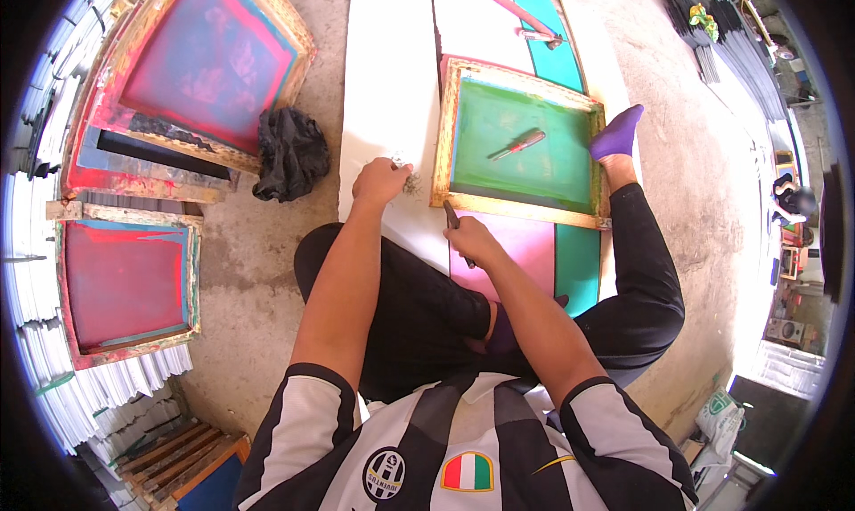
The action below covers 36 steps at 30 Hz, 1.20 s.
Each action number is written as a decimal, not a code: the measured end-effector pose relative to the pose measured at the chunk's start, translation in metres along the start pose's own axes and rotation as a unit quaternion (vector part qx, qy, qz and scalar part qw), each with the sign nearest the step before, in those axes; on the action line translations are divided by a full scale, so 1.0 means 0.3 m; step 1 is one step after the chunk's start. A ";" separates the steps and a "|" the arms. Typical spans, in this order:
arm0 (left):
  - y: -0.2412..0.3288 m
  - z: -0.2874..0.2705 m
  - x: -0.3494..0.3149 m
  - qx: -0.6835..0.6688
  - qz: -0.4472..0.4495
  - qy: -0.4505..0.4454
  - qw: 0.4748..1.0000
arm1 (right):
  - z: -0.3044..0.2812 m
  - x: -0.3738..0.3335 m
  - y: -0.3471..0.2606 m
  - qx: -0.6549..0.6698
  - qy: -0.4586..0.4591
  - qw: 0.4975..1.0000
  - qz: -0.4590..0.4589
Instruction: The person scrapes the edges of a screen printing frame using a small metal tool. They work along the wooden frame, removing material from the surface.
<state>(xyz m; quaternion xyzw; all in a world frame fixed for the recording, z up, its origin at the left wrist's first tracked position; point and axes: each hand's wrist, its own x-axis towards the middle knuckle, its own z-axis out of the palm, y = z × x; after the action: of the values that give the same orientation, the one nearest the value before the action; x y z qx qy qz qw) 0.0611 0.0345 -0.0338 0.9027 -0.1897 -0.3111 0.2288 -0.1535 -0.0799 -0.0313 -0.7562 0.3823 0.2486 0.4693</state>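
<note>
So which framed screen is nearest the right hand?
The green screen beyond the right hand, with a small tool lying on it; the others, such as the red screen, are much farther off.

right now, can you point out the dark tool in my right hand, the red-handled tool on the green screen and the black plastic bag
Dark tool (451, 215): head view, on its upper end.
Red-handled tool (532, 138): head view, on its handle.
Black plastic bag (292, 155): head view, on its crumpled middle.

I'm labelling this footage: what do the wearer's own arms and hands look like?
The left hand and right hand are bare and ungloved. The forearms are bare too, below short white sleeves edged with black bands.
</note>
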 end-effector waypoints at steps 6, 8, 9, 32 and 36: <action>0.007 0.017 0.009 -0.025 0.021 0.000 0.999 | -0.038 -0.032 -0.097 -0.082 0.027 0.995 0.044; 0.010 0.014 0.011 -0.029 0.021 -0.002 0.999 | -0.031 -0.012 -0.086 -0.115 0.038 0.992 0.028; 0.008 0.012 0.011 -0.028 0.021 -0.003 0.999 | -0.031 -0.015 -0.099 -0.125 0.036 0.991 0.026; 0.047 0.026 0.042 -0.045 0.015 -0.050 0.998 | 0.056 -0.022 -0.129 -0.163 0.118 0.978 0.059; 0.058 0.024 0.034 -0.044 0.017 -0.046 0.998 | 0.069 -0.033 -0.131 -0.098 0.132 0.983 0.076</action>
<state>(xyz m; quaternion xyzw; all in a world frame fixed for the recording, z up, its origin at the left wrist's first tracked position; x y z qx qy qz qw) 0.0605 0.0131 -0.0343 0.8729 -0.2017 -0.3565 0.2649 -0.1277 -0.0471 -0.0125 -0.7936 0.4709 0.2173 0.3182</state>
